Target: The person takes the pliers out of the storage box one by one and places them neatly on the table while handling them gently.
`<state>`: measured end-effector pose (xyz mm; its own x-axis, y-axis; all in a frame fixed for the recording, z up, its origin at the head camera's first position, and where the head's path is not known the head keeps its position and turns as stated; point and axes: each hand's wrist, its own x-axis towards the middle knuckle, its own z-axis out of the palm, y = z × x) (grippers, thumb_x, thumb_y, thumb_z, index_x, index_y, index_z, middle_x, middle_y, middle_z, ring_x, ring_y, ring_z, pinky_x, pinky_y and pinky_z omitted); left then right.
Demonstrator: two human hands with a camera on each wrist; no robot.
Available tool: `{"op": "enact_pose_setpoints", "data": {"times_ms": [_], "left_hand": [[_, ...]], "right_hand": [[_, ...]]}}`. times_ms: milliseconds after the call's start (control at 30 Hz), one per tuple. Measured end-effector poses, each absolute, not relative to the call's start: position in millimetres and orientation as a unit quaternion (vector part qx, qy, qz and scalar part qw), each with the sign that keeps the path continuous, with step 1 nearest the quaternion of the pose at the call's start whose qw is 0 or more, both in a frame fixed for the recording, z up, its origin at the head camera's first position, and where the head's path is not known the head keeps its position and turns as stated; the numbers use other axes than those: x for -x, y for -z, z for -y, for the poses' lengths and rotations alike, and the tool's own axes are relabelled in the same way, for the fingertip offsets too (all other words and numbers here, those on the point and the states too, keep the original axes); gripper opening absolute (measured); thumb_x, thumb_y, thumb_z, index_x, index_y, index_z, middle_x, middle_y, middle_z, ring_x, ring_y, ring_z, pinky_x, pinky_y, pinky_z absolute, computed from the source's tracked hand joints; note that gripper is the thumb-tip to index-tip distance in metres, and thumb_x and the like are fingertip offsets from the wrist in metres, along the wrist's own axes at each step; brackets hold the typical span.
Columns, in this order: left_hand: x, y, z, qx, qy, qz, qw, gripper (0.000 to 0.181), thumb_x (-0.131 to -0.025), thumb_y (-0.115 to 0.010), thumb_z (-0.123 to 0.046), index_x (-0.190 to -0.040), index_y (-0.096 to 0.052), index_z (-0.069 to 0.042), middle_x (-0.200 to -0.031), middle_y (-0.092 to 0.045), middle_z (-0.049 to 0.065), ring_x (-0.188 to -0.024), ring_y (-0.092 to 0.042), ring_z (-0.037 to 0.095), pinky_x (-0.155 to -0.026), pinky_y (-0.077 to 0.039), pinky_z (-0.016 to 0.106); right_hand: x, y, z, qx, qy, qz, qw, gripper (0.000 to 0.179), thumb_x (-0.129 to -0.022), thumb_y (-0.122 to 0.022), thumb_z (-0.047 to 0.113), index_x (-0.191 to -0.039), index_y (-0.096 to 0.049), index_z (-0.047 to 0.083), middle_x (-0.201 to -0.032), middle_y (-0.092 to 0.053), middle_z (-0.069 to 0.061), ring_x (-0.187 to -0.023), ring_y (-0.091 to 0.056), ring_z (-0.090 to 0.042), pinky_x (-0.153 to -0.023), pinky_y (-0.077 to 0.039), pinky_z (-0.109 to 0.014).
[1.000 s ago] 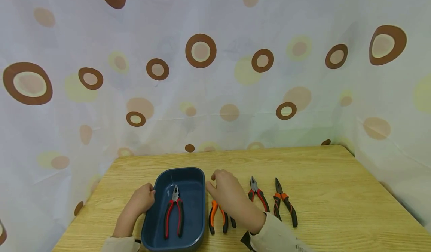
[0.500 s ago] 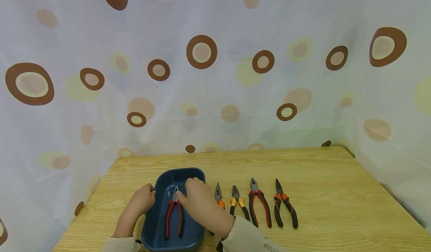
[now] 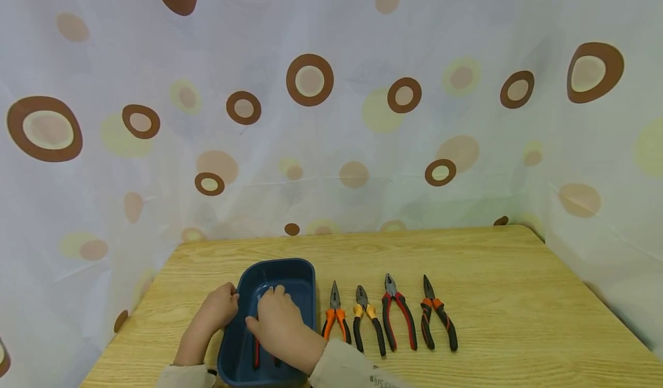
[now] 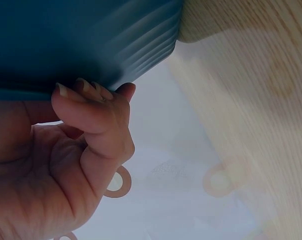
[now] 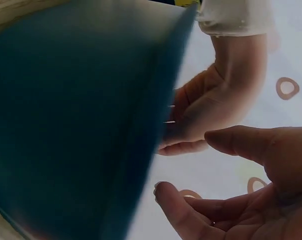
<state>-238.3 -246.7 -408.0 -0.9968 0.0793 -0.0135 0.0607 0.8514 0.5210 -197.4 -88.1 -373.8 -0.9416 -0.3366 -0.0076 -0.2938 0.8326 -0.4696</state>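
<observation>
A dark blue plastic tray lies at the front left of the wooden table. My left hand grips its left rim; in the left wrist view, the curled fingers of that left hand meet the tray's edge. Inside lies a pair of combination pliers with red and black handles, mostly hidden under my right hand. In the right wrist view, the right hand has thumb and fingers spread apart, with nothing seen between them, beside the tray wall.
Right of the tray, several pliers lie in a row: long-nose pliers with orange handles, pliers with yellow and black handles, red and black combination pliers, and orange and black long-nose pliers. A spotted curtain hangs behind the table.
My right hand has moved left from over the pliers row, across the tray's right rim, to over the pliers in the tray. The left hand stays at the rim.
</observation>
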Motion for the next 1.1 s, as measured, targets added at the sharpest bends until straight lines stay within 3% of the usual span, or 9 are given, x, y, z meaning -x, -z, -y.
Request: {"op": "enact_pose_setpoints", "data": {"times_ms": [267,633,900,1100], "left_hand": [[238.5,407.1,246.3,-0.039,-0.268,-0.962,0.012,0.015,-0.095,-0.046,-0.001,-0.092,-0.053,0.012,-0.074,-0.057,0.014,-0.055,-0.053,0.019,-0.047,-0.046,0.031],[237.7,407.5,246.3,-0.046,-0.269,-0.962,0.006,0.014,-0.095,-0.046,0.000,-0.090,-0.053,0.011,-0.073,-0.056,0.014,-0.053,-0.052,0.019,-0.047,-0.044,0.030],[237.8,407.5,246.0,-0.045,-0.265,-0.963,0.002,0.013,-0.095,-0.046,0.000,-0.087,-0.052,0.010,-0.072,-0.056,0.014,-0.054,-0.052,0.019,-0.047,-0.044,0.031],[238.6,408.4,246.2,-0.052,-0.258,-0.965,-0.003,0.013,-0.094,-0.047,0.000,-0.087,-0.053,0.010,-0.074,-0.057,0.014,-0.058,-0.054,0.021,-0.051,-0.045,0.033]], "right_hand": [[198.4,389.5,101.0,0.158,0.164,-0.973,0.042,0.046,-0.085,-0.070,0.044,-0.098,-0.070,-0.001,-0.098,-0.056,-0.015,-0.081,-0.056,-0.024,-0.060,-0.054,-0.030],[201.7,408.1,109.2,0.140,0.144,-0.978,0.061,0.049,-0.083,-0.073,0.043,-0.100,-0.069,-0.002,-0.087,-0.050,-0.014,-0.076,-0.054,-0.024,-0.060,-0.053,-0.032],[201.5,420.5,115.2,0.143,0.109,-0.983,0.045,0.043,-0.080,-0.075,0.044,-0.089,-0.072,0.001,-0.083,-0.051,-0.014,-0.074,-0.053,-0.024,-0.061,-0.055,-0.033],[203.3,428.9,119.6,0.118,0.074,-0.990,0.024,0.051,-0.077,-0.077,0.047,-0.091,-0.071,-0.001,-0.082,-0.051,-0.014,-0.071,-0.053,-0.023,-0.059,-0.054,-0.030]]}}
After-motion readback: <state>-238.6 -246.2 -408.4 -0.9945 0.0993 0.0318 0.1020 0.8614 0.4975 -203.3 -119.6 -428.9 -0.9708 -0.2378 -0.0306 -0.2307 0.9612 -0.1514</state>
